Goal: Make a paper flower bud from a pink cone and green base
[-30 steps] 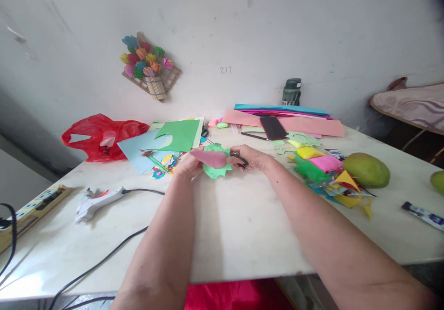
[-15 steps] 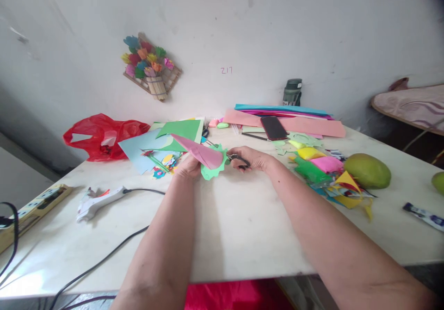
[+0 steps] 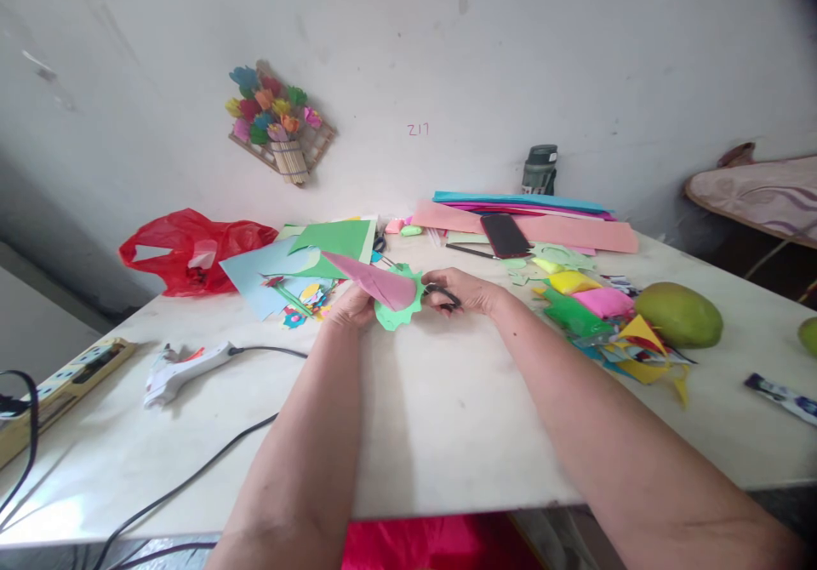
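My left hand (image 3: 355, 306) is closed on a paper cone piece over the middle of the table. It is a pink paper cone (image 3: 389, 287) whose wide end sits on a green paper base with a scalloped edge (image 3: 391, 318). The cone's tip points up and to the left. My right hand (image 3: 459, 287) grips the black handles of a pair of scissors (image 3: 447, 296) at the right edge of the green base. The blades are mostly hidden behind the paper and my fingers.
Left lie a white glue gun (image 3: 185, 374) with its cord, a power strip (image 3: 82, 383) and a red plastic bag (image 3: 191, 251). Coloured paper (image 3: 335, 242) lies behind my hands. A phone (image 3: 505, 236), paper scraps (image 3: 638, 357) and a green fruit (image 3: 677, 315) are to the right.
The cone and green base have shifted very slightly right in view, along with the whole scene. The scissor blades, partly visible before, are now less visible at the green edge.
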Tool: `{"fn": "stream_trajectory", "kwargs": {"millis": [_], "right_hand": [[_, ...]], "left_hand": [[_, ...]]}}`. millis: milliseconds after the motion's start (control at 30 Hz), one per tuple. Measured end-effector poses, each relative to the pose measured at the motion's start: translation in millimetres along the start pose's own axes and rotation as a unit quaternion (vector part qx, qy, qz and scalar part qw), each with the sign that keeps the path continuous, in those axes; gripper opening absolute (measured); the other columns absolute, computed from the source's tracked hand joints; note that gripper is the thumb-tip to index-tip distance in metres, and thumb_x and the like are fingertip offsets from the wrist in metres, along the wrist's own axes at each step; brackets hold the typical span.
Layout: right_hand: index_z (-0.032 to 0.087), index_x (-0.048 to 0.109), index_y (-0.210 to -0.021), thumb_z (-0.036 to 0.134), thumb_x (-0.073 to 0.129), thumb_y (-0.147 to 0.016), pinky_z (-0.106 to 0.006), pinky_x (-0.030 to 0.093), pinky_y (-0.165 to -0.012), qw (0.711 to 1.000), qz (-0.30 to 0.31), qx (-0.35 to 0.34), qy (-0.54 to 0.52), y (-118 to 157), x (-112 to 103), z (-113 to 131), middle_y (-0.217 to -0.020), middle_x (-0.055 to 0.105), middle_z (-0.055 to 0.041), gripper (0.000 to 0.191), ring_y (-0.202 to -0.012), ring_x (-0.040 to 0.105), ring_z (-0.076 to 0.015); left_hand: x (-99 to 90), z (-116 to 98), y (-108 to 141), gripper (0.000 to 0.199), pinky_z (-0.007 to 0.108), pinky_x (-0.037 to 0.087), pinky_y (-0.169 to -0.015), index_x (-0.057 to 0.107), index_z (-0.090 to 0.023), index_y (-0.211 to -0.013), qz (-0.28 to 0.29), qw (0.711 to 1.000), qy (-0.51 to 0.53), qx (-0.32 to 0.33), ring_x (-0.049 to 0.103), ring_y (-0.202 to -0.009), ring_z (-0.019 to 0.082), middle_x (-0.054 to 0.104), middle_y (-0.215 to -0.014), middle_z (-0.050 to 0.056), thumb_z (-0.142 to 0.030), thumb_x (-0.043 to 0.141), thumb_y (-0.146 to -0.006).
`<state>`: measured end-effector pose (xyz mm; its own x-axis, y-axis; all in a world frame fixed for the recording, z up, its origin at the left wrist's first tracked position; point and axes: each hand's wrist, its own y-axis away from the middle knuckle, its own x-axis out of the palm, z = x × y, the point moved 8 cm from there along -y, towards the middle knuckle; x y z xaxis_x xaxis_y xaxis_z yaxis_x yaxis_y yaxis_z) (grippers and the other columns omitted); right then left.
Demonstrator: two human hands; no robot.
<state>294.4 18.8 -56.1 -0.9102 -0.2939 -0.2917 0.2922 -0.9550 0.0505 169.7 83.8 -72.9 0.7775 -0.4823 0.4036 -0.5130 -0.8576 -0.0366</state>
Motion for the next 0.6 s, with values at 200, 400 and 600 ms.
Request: {"fn": "stream_trajectory", "kwargs": {"millis": [200, 400, 600], "right_hand": [[0.017, 0.049, -0.073, 0.010, 0.055, -0.068, -0.017, 0.021, -0.031, 0.999, -0.033, -0.003, 0.011, 0.2, -1.7, 4.2, -0.043, 0.047, 0.0068, 0.010, -0.035, 0.042, -0.0062], [0.016, 0.050, -0.065, 0.010, 0.053, -0.066, -0.017, 0.028, -0.036, 0.998, -0.057, -0.025, 0.004, -2.2, -3.1, 5.8, -0.042, 0.045, 0.0072, 0.007, -0.035, 0.040, -0.0053], [0.014, 0.054, -0.068, 0.011, 0.055, -0.066, -0.017, 0.032, -0.036, 0.998, -0.063, -0.024, -0.012, -5.1, -2.9, 4.9, -0.042, 0.047, 0.0065, 0.003, -0.037, 0.041, -0.0057]], "left_hand": [[-7.0, -0.8, -5.8, 0.039, 0.032, 0.052, -0.076, 0.066, -0.012, -0.076, -0.014, 0.999, -0.010, 0.033, 0.066, -0.081, 0.024, 0.070, -0.074, 0.008, -0.030, 0.084, -0.045], [-9.2, -1.4, -6.3, 0.038, 0.035, 0.051, -0.081, 0.064, -0.012, -0.072, -0.029, 0.999, 0.010, 0.039, 0.066, -0.085, 0.026, 0.069, -0.069, 0.007, -0.026, 0.085, -0.043], [-12.1, 2.7, -8.8, 0.034, 0.037, 0.051, -0.082, 0.063, -0.012, -0.070, -0.029, 0.999, 0.013, 0.031, 0.065, -0.088, 0.027, 0.070, -0.072, 0.008, -0.026, 0.083, -0.046]]}}
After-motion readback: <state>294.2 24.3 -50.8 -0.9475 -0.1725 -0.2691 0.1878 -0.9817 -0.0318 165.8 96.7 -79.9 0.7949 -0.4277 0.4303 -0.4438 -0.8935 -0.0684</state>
